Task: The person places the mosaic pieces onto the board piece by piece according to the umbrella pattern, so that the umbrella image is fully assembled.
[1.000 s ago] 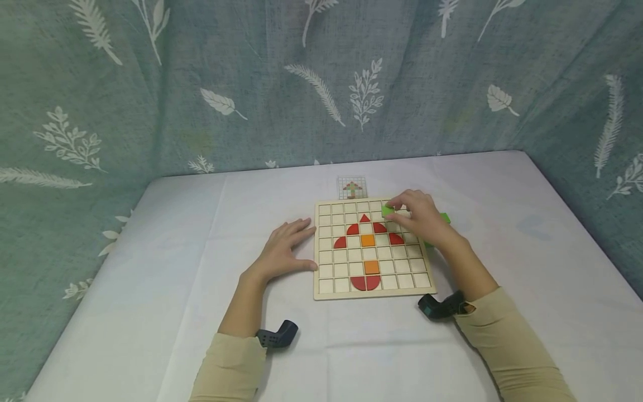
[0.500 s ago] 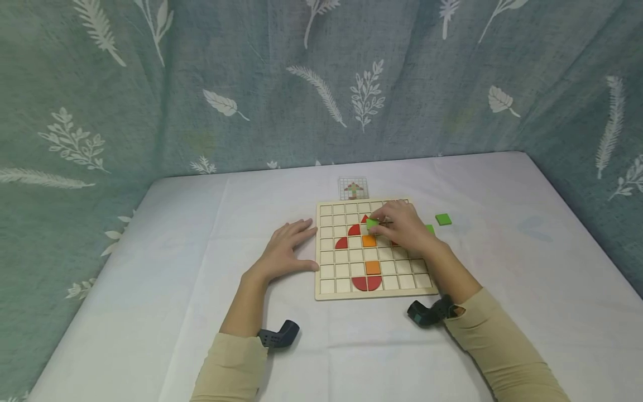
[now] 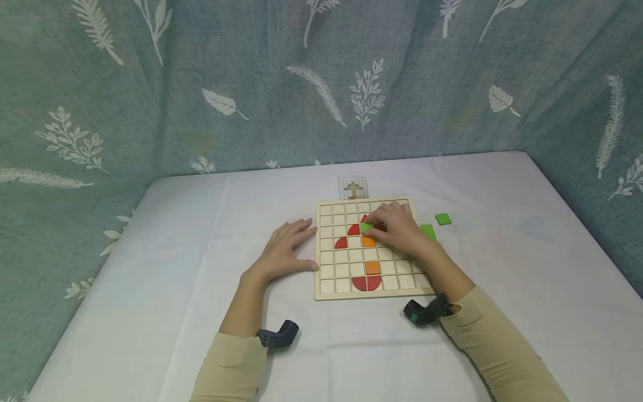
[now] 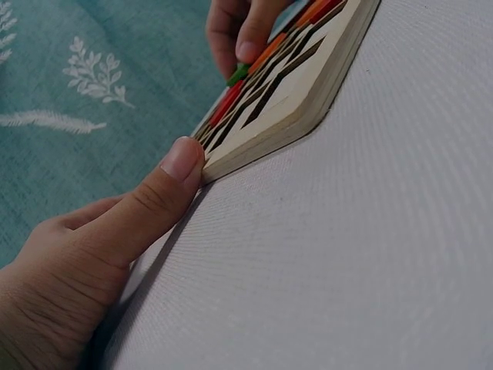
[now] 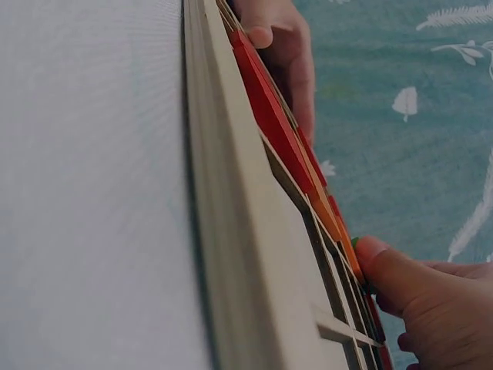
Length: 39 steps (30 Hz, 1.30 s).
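A wooden grid board (image 3: 341, 296) lies on the white cloth. My right hand (image 3: 399, 226) is over its upper middle, pinching a green square tile (image 3: 367, 229) between thumb and fingers at the cell just above an orange square tile (image 3: 369, 241). In the left wrist view only a sliver of the green tile shows by the fingertips. My left hand (image 3: 283, 251) lies along the board's left edge with fingers spread and touches it; the left wrist view shows the thumb (image 4: 182, 159) against the edge. Red quarter-round tiles (image 3: 354, 229) sit in several cells, some partly covered by my right hand.
Another orange tile (image 3: 373, 267) sits lower on the board, above two red quarter-round pieces (image 3: 359, 283). Loose green tiles (image 3: 443, 219) lie right of the board. A small pattern card (image 3: 353, 188) is behind its far edge. A patterned curtain (image 3: 281, 84) hangs at the back.
My right hand has carried the green tile left and toward me, from the board's upper right to the cell above the orange tile. My left hand stays in place.
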Tool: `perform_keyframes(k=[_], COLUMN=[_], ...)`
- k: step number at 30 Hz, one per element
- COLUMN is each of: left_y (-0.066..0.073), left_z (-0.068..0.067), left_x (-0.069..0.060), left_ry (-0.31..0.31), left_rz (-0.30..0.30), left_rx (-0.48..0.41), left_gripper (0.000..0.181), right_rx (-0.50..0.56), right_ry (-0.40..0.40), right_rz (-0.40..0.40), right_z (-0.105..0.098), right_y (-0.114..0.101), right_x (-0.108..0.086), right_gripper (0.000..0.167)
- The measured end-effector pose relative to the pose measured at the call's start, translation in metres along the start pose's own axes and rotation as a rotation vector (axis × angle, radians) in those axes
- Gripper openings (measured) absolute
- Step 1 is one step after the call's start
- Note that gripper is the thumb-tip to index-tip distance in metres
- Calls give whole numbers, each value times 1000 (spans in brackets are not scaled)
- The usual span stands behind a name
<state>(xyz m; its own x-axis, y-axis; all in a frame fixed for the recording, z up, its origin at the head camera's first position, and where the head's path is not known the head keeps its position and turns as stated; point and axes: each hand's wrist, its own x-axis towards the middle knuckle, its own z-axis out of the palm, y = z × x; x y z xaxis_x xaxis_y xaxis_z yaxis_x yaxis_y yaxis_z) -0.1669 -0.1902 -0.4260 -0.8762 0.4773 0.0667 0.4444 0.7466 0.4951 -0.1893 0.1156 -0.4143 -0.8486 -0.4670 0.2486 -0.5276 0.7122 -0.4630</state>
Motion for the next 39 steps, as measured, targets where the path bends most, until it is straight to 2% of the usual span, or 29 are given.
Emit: perform_keyframes(k=[8,18,28,39], left_y=[2,2,2,-1], left_z=[2,2,2,2], left_x=[1,2,3,1], left_ry=[-10,4,1,-5], left_rz=[-2,2,-10,-36], left_rx=[-6,5,5,4], left_gripper=[94,93,94,97], right_rx=[1,31,49,120], right_ry=[-19,44,25,64], right_rz=[24,31,52,107], right_z=[-3,-6,-5,-12], right_y=[-1,0,1,6], right_x=[-3,-5,-5,-7], right_gripper=[27,28,22,25])
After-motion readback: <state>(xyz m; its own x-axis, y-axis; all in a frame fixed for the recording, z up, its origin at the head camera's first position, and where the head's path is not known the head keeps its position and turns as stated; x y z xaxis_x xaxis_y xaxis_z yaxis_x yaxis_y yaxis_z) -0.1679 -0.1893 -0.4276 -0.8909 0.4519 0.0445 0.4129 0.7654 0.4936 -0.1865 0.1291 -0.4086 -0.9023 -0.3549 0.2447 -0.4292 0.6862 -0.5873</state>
